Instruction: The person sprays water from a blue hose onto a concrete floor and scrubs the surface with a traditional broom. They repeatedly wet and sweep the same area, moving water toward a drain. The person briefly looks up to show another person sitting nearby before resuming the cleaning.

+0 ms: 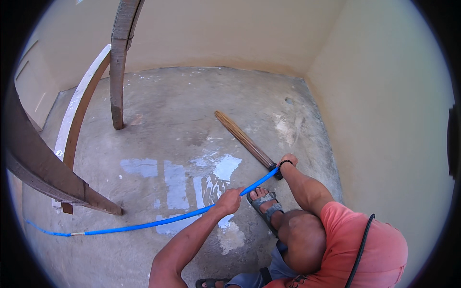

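Note:
My left hand (230, 201) is closed around a blue hose (177, 218) low over the wet floor. My right hand (288, 159), with a dark beaded bracelet at its wrist, is closed at the hose's right end, which its fingers partly hide. From there the hose runs down left past my left hand and across the floor to the far left. A stick broom (242, 138) lies slantwise on the concrete, its bristle tips pointing up left. Its dark bound end is right beside my right hand; whether they touch I cannot tell.
Wet patches (176, 185) shine on the concrete floor (168, 105). On the left stand wooden posts (117, 81) and a white-topped beam (81, 103). Beige walls (384, 110) enclose the back and right. My sandalled foot (265, 204) is just below the hose.

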A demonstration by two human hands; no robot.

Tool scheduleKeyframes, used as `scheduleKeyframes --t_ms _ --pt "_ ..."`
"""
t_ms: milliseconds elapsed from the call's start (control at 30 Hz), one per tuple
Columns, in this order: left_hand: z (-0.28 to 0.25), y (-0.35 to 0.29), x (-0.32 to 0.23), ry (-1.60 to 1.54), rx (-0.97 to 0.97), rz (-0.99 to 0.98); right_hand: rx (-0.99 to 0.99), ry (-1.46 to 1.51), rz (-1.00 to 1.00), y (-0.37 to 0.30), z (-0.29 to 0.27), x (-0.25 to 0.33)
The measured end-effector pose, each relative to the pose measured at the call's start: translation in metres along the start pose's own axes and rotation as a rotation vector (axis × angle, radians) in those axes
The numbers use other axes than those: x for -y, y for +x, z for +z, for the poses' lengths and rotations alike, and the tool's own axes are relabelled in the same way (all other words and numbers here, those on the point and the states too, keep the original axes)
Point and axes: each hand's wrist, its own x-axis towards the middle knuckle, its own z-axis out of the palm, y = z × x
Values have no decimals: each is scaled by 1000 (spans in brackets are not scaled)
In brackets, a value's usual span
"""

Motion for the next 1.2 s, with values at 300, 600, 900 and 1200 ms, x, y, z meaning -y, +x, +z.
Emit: scheduleKeyframes --t_ms 300,600,900,1200 --pt "0 6 0 -5 -28 61 -266 279 -110 -34 6 28" --pt "-5 6 -1 -34 -27 75 -182 292 -133 -43 1 36" --pt "-5 4 11 -55 -55 93 -117 339 -211 -47 15 36" --pt "-6 -18 -15 66 3 -60 365 145 -234 -53 15 36"
